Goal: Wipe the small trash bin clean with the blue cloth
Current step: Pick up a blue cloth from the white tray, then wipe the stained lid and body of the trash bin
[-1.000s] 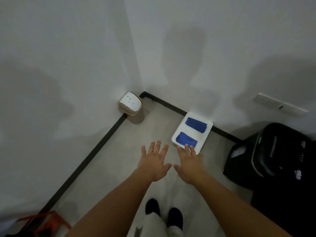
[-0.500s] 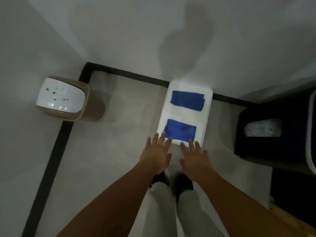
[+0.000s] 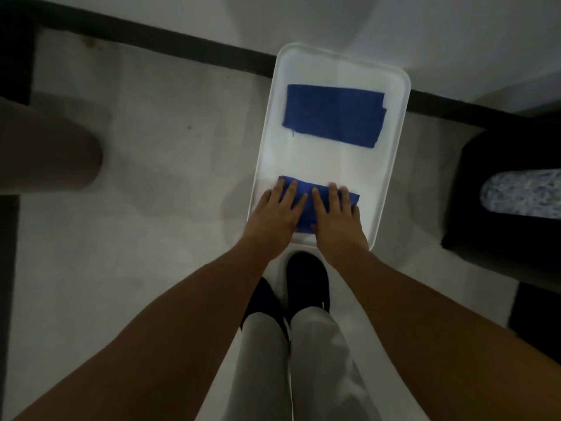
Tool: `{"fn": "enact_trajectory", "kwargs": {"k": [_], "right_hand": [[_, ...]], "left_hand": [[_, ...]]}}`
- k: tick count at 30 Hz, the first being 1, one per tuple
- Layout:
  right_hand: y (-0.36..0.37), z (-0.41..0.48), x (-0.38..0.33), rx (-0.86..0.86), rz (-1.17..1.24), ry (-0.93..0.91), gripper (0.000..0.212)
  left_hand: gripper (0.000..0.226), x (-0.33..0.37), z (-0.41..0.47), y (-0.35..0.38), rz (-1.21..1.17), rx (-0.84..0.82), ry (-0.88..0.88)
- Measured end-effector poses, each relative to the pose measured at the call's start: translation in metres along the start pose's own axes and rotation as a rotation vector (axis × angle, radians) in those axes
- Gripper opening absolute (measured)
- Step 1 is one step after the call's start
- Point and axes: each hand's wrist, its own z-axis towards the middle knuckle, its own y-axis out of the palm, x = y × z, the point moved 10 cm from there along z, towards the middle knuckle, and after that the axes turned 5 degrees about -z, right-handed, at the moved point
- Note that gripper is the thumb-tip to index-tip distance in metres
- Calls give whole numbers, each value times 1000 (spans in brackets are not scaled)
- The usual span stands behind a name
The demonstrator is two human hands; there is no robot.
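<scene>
A white tray (image 3: pixel 391 165) lies on the floor against the wall. Two folded blue cloths lie in it: the far cloth (image 3: pixel 334 113) and the near cloth (image 3: pixel 306 214). My left hand (image 3: pixel 273 217) and my right hand (image 3: pixel 335 221) rest flat on the near cloth, fingers spread, covering most of it. The small trash bin (image 3: pixel 45 147) is a tan body at the left edge; its top is cut off by the frame.
A black baseboard (image 3: pixel 182 44) runs along the wall behind the tray. A black shredder bin (image 3: pixel 501 208) with shredded paper showing stands right of the tray. My dark shoes (image 3: pixel 306 281) stand just below the tray.
I have bent lower and closer to the tray. Both hands moved forward from the tray's near edge onto the near blue cloth. The trash bin slid to the left edge of view.
</scene>
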Motion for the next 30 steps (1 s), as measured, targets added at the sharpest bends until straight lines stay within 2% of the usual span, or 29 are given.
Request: {"fn": "enact_trajectory", "kwargs": {"k": [4, 6, 9, 12, 17, 20, 22, 24, 27, 30], "right_hand": [[-12, -9, -8, 96, -83, -100, 62], [-19, -11, -13, 105, -52, -157, 52], [-50, -16, -22, 152, 40, -196, 45], [-91, -30, -49, 220, 54, -277, 54], [-162, -67, -140, 325, 82, -462, 66], [-204, -86, -211, 405, 193, -582, 56], [-223, -96, -261, 379, 310, -664, 53], [-234, -103, -304, 313, 449, -711, 54], [-245, -104, -341, 268, 698, -617, 43], [-244, -87, -352, 179, 1007, -356, 24]], "left_hand": [[38, 21, -3, -26, -60, 135, 141], [28, 22, -5, -39, -139, 171, 137], [28, 8, -19, -65, -234, 226, 17], [40, -17, -58, -101, -326, 331, -109], [46, -78, -153, -157, -446, 496, -279], [36, -113, -217, -188, -504, 616, -307], [30, -141, -261, -201, -558, 717, -332], [35, -176, -310, -206, -635, 827, -387], [54, -238, -382, -199, -643, 931, -517], [72, -309, -437, -190, -560, 991, -607]]}}
